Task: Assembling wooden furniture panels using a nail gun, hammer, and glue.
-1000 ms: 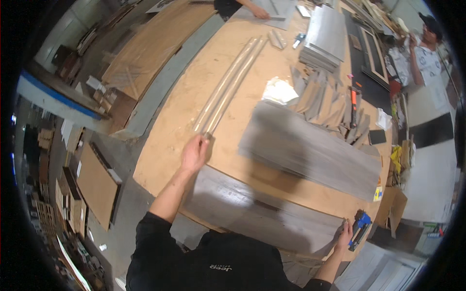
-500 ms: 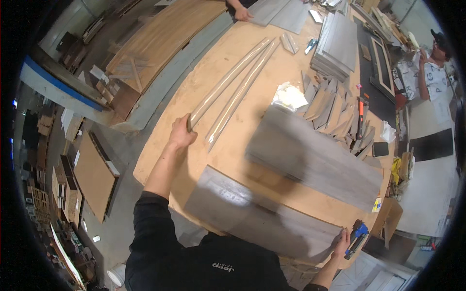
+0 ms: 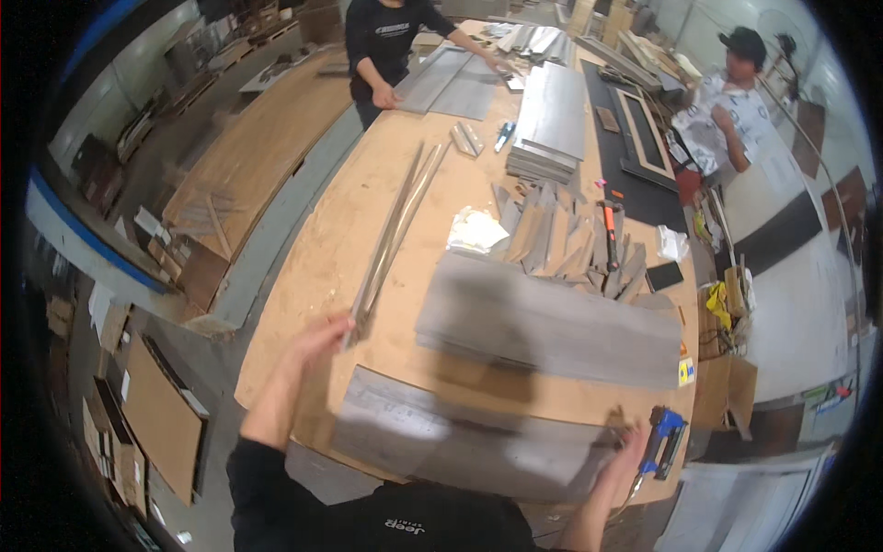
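Observation:
My left hand (image 3: 324, 337) is closed on the near end of a long narrow grey trim strip (image 3: 386, 241). A second shiny strip (image 3: 405, 216) lies right alongside it, slanting away across the table. My right hand (image 3: 627, 453), somewhat blurred, is at the right end of the near grey panel (image 3: 395, 428), its fingers apart with nothing seen in them. Just right of that hand lies a blue nail gun (image 3: 662, 442). Beyond the near panel rest wider grey panels (image 3: 561, 317), partly in shadow.
Offcuts (image 3: 552, 230), an orange-handled hammer (image 3: 610, 235) and a white crumpled pile (image 3: 476, 230) lie mid-table. Stacked grey boards (image 3: 550, 115) stand farther back. One person (image 3: 391, 46) handles panels at the far end; another person (image 3: 727, 115) is at the right.
The held strip's near end has come toward me with my left hand, and the two strips now lie closer together. My right hand remains near the panel's right end. The view has shifted.

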Demonstrator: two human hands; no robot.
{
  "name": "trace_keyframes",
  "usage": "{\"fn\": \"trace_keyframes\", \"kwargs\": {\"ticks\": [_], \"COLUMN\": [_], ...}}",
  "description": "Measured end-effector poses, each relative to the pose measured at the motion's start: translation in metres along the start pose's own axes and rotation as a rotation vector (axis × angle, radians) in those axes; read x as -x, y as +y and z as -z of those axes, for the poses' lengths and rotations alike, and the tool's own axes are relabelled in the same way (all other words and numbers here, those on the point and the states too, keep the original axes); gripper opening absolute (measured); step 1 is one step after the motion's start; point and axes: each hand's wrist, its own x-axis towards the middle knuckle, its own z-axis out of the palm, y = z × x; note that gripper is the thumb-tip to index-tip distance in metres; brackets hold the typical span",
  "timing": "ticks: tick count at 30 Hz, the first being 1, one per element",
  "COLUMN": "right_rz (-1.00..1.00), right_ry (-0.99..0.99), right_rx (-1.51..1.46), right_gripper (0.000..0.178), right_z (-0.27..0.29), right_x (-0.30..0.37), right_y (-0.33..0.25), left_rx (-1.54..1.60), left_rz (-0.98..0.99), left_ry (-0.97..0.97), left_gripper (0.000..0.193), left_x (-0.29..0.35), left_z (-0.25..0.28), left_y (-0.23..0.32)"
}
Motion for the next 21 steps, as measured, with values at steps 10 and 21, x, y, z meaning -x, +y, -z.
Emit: {"fn": "trace_keyframes", "kwargs": {"ticks": [10, 21], "right_rz": [-0.04, 0.7], "right_ry": [-1.388, -0.709], "right_rx": [-0.229, 0.422], "right_gripper": [0.055, 0.067], "right_z": [-0.185, 0.058], "right_x": [0.176, 0.113], "right_y": [-0.081, -0.076], "left_rx": [0.072, -1.372], "left_rz": [-0.387, -1.598], "left_ry": [-0.116, 0.207], "left_gripper": [0.041, 0.041], "left_x": [0.154, 0.252], "left_z": [-0.22, -0.281], "left_y": [-0.159, -0.056]}}
